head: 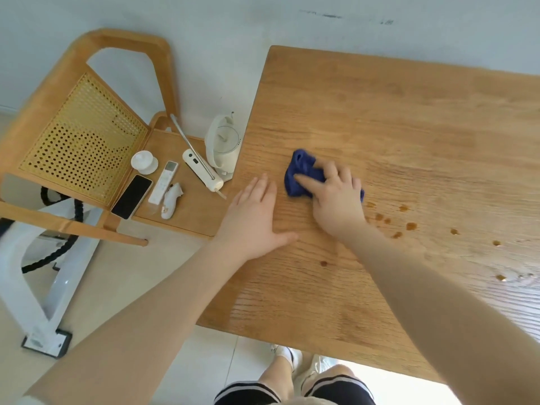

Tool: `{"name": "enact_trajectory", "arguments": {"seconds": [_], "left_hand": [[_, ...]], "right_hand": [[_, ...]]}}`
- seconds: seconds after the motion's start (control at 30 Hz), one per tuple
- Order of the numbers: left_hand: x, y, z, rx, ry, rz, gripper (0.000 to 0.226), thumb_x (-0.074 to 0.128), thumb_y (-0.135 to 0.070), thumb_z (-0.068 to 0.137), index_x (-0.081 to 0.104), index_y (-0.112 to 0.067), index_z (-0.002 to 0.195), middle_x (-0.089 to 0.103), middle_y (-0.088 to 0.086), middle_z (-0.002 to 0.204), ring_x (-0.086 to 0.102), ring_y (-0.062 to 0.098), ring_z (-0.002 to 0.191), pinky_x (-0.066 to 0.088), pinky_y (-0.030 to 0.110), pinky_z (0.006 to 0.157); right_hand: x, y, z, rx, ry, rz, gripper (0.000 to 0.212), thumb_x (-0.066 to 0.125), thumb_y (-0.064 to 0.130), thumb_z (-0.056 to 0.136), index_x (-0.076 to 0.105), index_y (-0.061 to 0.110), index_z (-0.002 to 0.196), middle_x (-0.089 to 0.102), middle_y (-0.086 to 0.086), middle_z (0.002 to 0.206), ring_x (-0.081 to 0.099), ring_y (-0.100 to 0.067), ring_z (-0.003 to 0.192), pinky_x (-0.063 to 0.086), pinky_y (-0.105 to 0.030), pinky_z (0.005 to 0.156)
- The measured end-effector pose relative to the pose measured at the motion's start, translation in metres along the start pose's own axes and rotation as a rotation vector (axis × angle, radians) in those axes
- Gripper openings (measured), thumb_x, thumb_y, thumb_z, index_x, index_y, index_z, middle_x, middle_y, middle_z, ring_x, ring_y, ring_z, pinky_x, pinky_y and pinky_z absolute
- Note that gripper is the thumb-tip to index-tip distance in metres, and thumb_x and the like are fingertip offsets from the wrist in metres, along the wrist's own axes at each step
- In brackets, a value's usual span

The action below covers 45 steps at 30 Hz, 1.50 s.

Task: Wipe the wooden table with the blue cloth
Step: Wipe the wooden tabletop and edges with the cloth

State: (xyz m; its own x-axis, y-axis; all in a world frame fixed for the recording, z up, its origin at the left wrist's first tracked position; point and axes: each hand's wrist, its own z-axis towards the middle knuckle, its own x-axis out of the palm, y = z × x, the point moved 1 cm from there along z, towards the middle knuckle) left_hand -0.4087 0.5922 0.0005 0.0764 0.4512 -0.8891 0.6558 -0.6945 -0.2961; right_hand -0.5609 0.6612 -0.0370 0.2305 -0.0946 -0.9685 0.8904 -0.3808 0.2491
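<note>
Right hand is pressing the bunched blue cloth flat on the tabletop, fingers spread over it. Left hand lies open, palm down, holding nothing, near the left edge. Risk imo: brown drops sit to the right w/ the cloth past them, so they could get smeared or missed. Cloth's long axis runs roughly near-to-far, tilted a bit.

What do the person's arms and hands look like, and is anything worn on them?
Both arms are bare along all of their visible length: no sleeves show. The left hand and the right hand are bare too, with no gloves, and no rings, watch or bracelets visible.
</note>
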Motion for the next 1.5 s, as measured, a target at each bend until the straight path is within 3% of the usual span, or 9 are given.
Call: {"name": "enact_trajectory", "arguments": {"seconds": [0.13, 0.43, 0.57, 0.67, 0.87, 1.07, 1.2, 1.33, 1.5], "left_hand": [[0.010, -0.018, 0.010, -0.002, 0.084, 0.002, 0.123, 0.066, -0.067, 0.066, -0.005, -0.011, 0.149, -0.007, 0.009, 0.158, -0.003, 0.022, 0.146, 0.003, 0.034, 0.118], [0.018, -0.027, 0.013, -0.076, 0.120, 0.109, 0.124, 0.068, -0.061, 0.067, -0.009, -0.007, 0.148, -0.017, 0.011, 0.156, -0.007, 0.024, 0.145, 0.003, 0.034, 0.117], [0.017, -0.031, 0.015, -0.093, 0.134, 0.090, 0.124, 0.071, -0.056, 0.067, -0.009, -0.007, 0.148, -0.016, 0.013, 0.156, -0.007, 0.025, 0.145, 0.003, 0.035, 0.117], [0.018, -0.029, 0.015, -0.088, 0.155, 0.056, 0.118, 0.071, -0.054, 0.069, -0.010, -0.021, 0.149, -0.021, 0.011, 0.155, -0.011, 0.025, 0.145, 0.005, 0.037, 0.116], [0.017, -0.036, 0.017, -0.152, 0.201, 0.071, 0.117, 0.074, -0.050, 0.068, -0.009, -0.029, 0.148, -0.024, 0.008, 0.154, -0.012, 0.023, 0.144, 0.009, 0.041, 0.116], [0.014, -0.044, 0.012, -0.225, 0.207, 0.116, 0.114, 0.071, -0.048, 0.072, -0.012, -0.030, 0.147, -0.026, 0.006, 0.154, -0.014, 0.025, 0.144, 0.001, 0.041, 0.116], [0.015, -0.063, 0.007, -0.198, 0.128, 0.148, 0.106, 0.070, -0.027, 0.080, -0.011, -0.029, 0.148, -0.027, 0.004, 0.153, -0.015, 0.025, 0.144, -0.001, 0.041, 0.116], [0.027, -0.080, -0.003, -0.097, 0.066, 0.122, 0.084, 0.050, -0.002, 0.089, -0.002, -0.026, 0.149, -0.018, 0.000, 0.156, -0.009, 0.021, 0.145, -0.001, 0.036, 0.116], [0.039, -0.095, -0.012, -0.101, 0.130, 0.061, 0.080, 0.048, -0.033, 0.090, -0.003, -0.019, 0.150, -0.014, 0.002, 0.157, -0.008, 0.017, 0.145, -0.002, 0.033, 0.116]], "right_hand": [[-0.001, -0.001, -0.046, -0.152, 0.076, 0.076, 0.045, 0.032, 0.040, 0.082, 0.066, 0.033, 0.110, 0.055, -0.010, 0.122, 0.042, -0.036, 0.110, 0.038, -0.052, 0.084], [-0.014, -0.033, 0.033, 0.094, 0.006, 0.036, 0.047, 0.041, 0.011, 0.091, 0.053, 0.041, 0.125, 0.032, 0.000, 0.142, 0.026, -0.030, 0.125, 0.021, -0.043, 0.100], [-0.008, -0.029, -0.021, -0.040, 0.010, 0.081, 0.046, 0.036, 0.016, 0.086, 0.059, 0.039, 0.119, 0.042, -0.003, 0.134, 0.033, -0.033, 0.120, 0.025, -0.046, 0.094], [-0.009, -0.042, -0.031, -0.143, 0.073, 0.124, 0.050, 0.032, 0.014, 0.083, 0.063, 0.038, 0.115, 0.047, -0.003, 0.130, 0.037, -0.033, 0.114, 0.026, -0.043, 0.088], [-0.017, -0.066, 0.027, 0.050, 0.015, 0.108, 0.046, 0.039, 0.009, 0.092, 0.058, 0.040, 0.120, 0.035, 0.002, 0.140, 0.028, -0.028, 0.120, 0.020, -0.039, 0.097], [-0.019, -0.066, -0.048, -0.124, 0.081, 0.143, 0.049, 0.037, 0.009, 0.086, 0.061, 0.040, 0.116, 0.041, 0.000, 0.134, 0.030, -0.028, 0.119, 0.020, -0.041, 0.094], [-0.024, -0.086, -0.054, -0.253, 0.160, 0.126, 0.053, 0.031, 0.012, 0.082, 0.062, 0.041, 0.114, 0.045, 0.000, 0.132, 0.036, -0.030, 0.116, 0.023, -0.040, 0.090], [-0.029, -0.104, -0.008, -0.041, 0.088, 0.101, 0.048, 0.039, 0.008, 0.092, 0.057, 0.042, 0.120, 0.035, 0.003, 0.140, 0.028, -0.027, 0.122, 0.020, -0.038, 0.097], [-0.029, -0.110, -0.047, -0.092, 0.047, 0.120, 0.045, 0.039, 0.012, 0.090, 0.060, 0.041, 0.118, 0.039, 0.000, 0.137, 0.031, -0.030, 0.122, 0.022, -0.042, 0.097]]}}
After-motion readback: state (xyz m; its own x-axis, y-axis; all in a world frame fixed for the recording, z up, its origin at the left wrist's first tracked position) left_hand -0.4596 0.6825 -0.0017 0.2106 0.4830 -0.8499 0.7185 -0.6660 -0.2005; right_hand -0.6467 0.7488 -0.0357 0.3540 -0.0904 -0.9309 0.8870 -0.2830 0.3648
